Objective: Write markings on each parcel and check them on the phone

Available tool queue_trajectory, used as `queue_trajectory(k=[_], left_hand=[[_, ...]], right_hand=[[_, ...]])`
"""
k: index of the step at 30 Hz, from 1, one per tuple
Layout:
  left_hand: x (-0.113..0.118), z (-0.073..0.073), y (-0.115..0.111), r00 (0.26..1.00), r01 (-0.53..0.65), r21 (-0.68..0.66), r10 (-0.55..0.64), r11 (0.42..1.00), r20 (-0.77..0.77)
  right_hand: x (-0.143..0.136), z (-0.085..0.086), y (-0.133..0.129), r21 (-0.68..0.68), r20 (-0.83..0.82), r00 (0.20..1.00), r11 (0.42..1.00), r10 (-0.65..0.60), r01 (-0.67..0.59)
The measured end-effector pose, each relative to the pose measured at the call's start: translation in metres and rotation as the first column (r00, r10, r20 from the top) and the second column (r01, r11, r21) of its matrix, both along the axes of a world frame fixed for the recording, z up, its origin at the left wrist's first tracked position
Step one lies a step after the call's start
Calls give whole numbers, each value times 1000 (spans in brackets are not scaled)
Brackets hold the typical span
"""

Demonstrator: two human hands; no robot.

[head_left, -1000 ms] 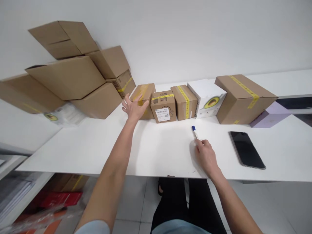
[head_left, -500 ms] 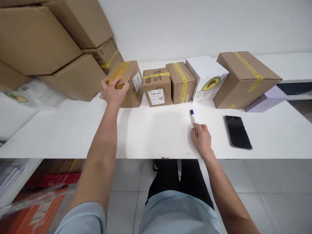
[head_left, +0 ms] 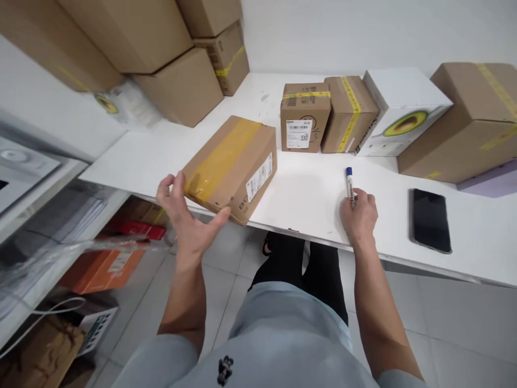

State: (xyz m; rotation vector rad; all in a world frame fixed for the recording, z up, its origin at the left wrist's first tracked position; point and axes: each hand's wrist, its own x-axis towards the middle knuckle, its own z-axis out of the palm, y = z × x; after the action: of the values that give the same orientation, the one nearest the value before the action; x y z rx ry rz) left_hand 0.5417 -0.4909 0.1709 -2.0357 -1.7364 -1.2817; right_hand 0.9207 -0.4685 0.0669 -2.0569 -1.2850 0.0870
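Observation:
My left hand [head_left: 189, 221] grips the near end of a brown cardboard box [head_left: 226, 161], thumb at one corner and fingers at the other. This box has wide yellow tape on top and a white label on its right side; its near end reaches over the table's front edge. My right hand [head_left: 360, 216] rests on the white table [head_left: 299, 199], closed round a marker [head_left: 349, 186] whose blue cap points away from me. To the right of that hand lies a black phone [head_left: 430, 220].
Along the back stand a labelled small box [head_left: 305, 116], a taped box [head_left: 349, 116], a white avocado box [head_left: 406, 108], a large brown box [head_left: 464, 124] and a purple box [head_left: 493, 178]. Stacked cartons [head_left: 181, 86] fill the back left. Shelves [head_left: 97, 215] stand at left.
The taped box has come away from the back row towards me, turned, in my left hand. The view has shifted left. My right hand still holds the marker.

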Motion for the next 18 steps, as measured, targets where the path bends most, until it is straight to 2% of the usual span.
queue_trajectory(k=[4,9,13,15,18], left_hand=[[19,-2,-28,998,23,-4,-22,1000,57],[32,-5,-38,986,115,-88,-103,989,129],[40,-9,-29,969,218,-145,-196,965,151],[42,-12,-18,938,328,-128,-307,936,159],[43,-19,4,848,516,-71,-498,853,180]], right_hand=[[-2,2,-1,-6,33,999,999,-38,38],[-1,3,-2,-2,49,995,996,-92,92],[4,0,-3,138,73,991,986,-109,99],[6,-4,-2,205,73,991,974,-115,98],[11,-10,-1,269,71,994,961,-89,67]])
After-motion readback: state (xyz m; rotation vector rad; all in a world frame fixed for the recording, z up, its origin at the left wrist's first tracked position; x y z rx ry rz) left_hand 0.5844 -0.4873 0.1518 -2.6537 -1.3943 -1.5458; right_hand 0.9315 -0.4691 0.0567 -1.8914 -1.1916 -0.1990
